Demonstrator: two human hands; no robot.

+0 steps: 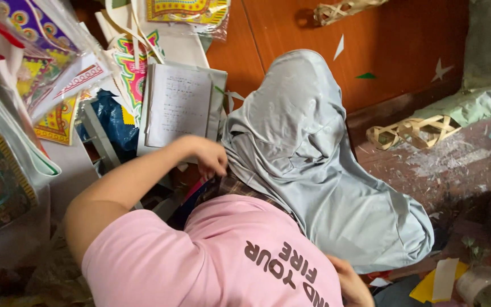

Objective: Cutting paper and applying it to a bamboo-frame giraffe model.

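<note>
Grey cloth (pixel 308 153) lies draped over a bulky, hidden form on the floor, leaning against the brown wooden panel (pixel 370 40). It fills the middle of the view, just beyond the person's pink shirt (pixel 200 256).

**Step in hand.** The left hand (pixel 208 156) rests at the cloth's left edge, where that edge meets a checked fabric (pixel 234 186). The fingers are curled downward. The grip appears closed around the hem, but whether it actually pinches the cloth cannot be told. The right hand (pixel 350 284) sits low at the near hem of the cloth and is partly cut off by the shirt, so its grip cannot be told either. By judgement, both hands are working the cloth's near edges.

**Next move.** Any lift or pull from the left edge would call for a firm pinch on the hem and a draw toward the body, since the cloth hangs in loose folds.

**Edges and room.**
- Left: crowded. A written sheet of paper (pixel 177 105) stands just beside the left hand, with coloured printed sheets (pixel 35 62) in clear wrap stacked close behind.
- Right: more open. The floor (pixel 456 165) carries pale scraps and a woven bamboo frame (pixel 413 132), well apart from the hands.
- Near right: yellow paper (pixel 421 290) lies close to the cloth's lower corner.
</note>
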